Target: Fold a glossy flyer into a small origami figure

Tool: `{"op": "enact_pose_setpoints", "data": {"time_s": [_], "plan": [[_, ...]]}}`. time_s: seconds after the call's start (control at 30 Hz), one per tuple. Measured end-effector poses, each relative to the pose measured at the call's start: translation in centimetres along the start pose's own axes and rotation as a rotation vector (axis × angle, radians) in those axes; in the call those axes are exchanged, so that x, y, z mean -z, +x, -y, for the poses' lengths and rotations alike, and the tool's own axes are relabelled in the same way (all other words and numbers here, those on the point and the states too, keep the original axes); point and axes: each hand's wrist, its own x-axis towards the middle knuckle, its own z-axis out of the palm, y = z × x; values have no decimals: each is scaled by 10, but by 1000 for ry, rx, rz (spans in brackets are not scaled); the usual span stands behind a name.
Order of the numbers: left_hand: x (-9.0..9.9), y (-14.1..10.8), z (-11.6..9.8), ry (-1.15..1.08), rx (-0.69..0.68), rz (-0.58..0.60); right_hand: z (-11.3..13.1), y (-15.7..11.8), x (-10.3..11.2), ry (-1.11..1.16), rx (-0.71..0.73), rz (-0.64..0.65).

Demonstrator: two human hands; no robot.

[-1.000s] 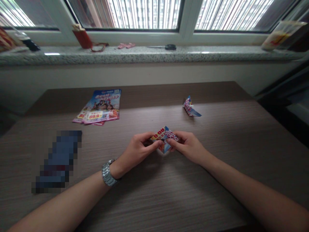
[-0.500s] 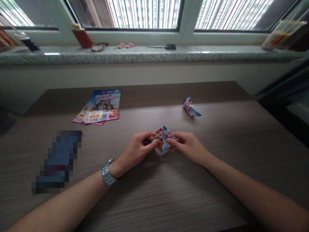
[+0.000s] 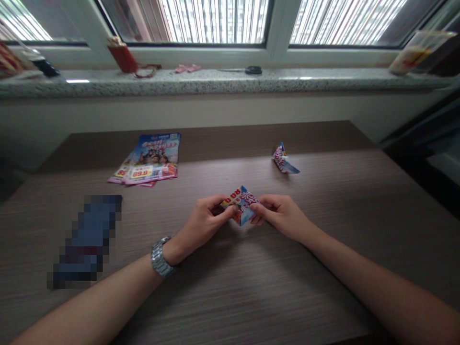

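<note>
Pinching a folded paper diamond [image 3: 245, 203] over the worktop [image 3: 230, 292], my left hand [image 3: 199, 223] has its fingers [image 3: 225, 216] closed on the nine o'clock side; my right hand [image 3: 285, 218] grips the three o'clock side, thumb on top. From it, I see a second folded piece [image 3: 280, 161] between one and two o'clock, leaflets [image 3: 154, 155] at ten.

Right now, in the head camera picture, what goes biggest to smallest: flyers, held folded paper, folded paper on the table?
1. Flyers
2. Held folded paper
3. Other folded paper
The held one is closer, so real sizes are unsure.
</note>
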Motion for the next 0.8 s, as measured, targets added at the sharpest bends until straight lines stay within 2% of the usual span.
{"op": "enact_pose_setpoints", "data": {"time_s": [0.3,0.6,0.8], "plan": [[0,2,4,17,18,-32,3,1,2,74,-8,-18],[0,0,-4,37,13,-35,1,4,2,95,-23,-33],[0,1,-1,28,-33,-149,-1,5,4,85,-13,-63]]}}
